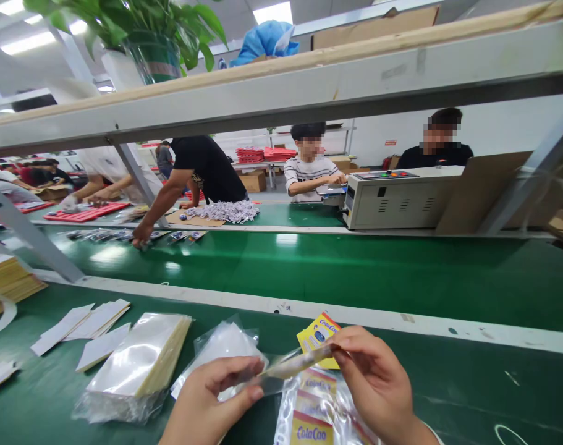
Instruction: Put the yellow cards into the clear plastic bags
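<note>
Both my hands hold one clear plastic sleeve with a card inside [290, 366], seen edge-on just above the green table. My left hand [211, 395] pinches its near end between thumb and fingers. My right hand [374, 377] grips the far end by the fingertips. A yellow ColaCao card [317, 334] lies behind my right hand. Under my hands lies a bagged pile of ColaCao cards [309, 414]. A stack of clear sleeves in a bag [139, 364] sits to the left, and loose clear sleeves [220, 346] lie beside my left hand.
White card strips [84, 321] lie at the left. A green conveyor belt [355, 272] runs beyond a white rail [281, 306]. Other people work across it, one with a hand [141, 235] on the belt. A grey machine [392, 198] stands at the right.
</note>
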The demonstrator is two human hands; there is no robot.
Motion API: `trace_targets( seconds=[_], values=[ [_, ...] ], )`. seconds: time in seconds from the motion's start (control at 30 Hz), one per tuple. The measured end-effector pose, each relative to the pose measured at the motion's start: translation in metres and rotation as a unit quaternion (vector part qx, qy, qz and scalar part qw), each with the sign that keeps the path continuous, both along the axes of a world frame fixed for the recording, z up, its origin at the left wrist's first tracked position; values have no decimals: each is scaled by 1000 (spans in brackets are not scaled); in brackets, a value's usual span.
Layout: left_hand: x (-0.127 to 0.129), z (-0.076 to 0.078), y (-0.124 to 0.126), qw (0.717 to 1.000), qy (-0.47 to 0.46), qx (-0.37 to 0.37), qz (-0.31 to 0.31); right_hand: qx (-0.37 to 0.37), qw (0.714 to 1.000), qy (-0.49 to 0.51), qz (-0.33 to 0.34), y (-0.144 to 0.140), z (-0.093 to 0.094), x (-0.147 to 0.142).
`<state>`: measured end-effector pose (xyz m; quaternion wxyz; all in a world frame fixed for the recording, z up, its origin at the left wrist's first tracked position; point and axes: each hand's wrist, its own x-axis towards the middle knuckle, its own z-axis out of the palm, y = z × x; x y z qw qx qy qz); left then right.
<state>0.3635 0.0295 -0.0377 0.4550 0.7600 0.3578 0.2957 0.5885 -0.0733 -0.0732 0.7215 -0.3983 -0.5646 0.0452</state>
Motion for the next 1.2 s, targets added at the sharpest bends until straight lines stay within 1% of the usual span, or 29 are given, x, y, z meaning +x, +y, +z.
trace_targets(
  seconds=[0.17, 0.3, 0.37, 0.43, 0.5, 0.53, 0.57, 0.6, 0.63, 0.67, 0.7, 0.73, 0.77, 0.8, 0.83, 0.9, 0.97, 1.1, 1.2],
  values=[
    [-2, 0, -1, 1000, 7, 5, 7, 12, 994, -113, 1, -4, 11, 6],
    [0, 2, -2, 1000, 17, -1, 9, -46, 982, -182, 30, -5, 22, 4],
    [3, 3, -4, 1000, 20, -9, 7, -80, 967, -239, 46, -4, 27, -2],
    [5, 3, -8, 1000, 25, -9, 2, -124, 941, -311, 42, -2, 31, -9],
    [3, 0, -9, 999, 32, -4, -25, -168, 917, -361, 37, 0, 31, -17],
    [1, -2, -8, 998, 29, -5, -48, -189, 912, -363, 44, 1, 30, -19],
    [-3, -5, -5, 997, 25, -4, -69, -210, 913, -346, 56, 1, 27, -20],
    [-7, -8, 1, 997, 27, 4, -73, -235, 918, -313, 66, 1, 22, -20],
    [-12, -12, 8, 998, 38, 19, -50, -268, 923, -266, 69, 1, 16, -18],
    [-17, -16, 17, 997, 65, 50, -3, -307, 926, -213, 64, 1, 9, -14],
    [-21, -21, 28, 987, 111, 90, 70, -345, 923, -165, 51, 1, 1, -9],
    [-25, -25, 38, 970, 162, 127, 132, -380, 915, -134, 30, 2, -6, -3],
    [-27, -28, 48, 951, 207, 157, 167, -415, 901, -123, -6, 4, -14, 3],
    [-28, -32, 58, 936, 241, 174, 189, -446, 884, -130, -48, 7, -21, 9],
    [-28, -34, 66, 928, 263, 182, 193, -472, 864, -146, -94, 11, -27, 16],
    [-26, -38, 77, 926, 275, 170, 192, -508, 825, -176, -175, 21, -38, 27],
    [-24, -39, 83, 933, 266, 146, 194, -530, 799, -180, -217, 31, -47, 37],
    [-25, -36, 90, 954, 206, 101, 193, -558, 775, -174, -239, 42, -61, 51],
    [-31, -34, 93, 971, 137, 51, 187, -563, 775, -161, -240, 43, -67, 60]
  ],
)
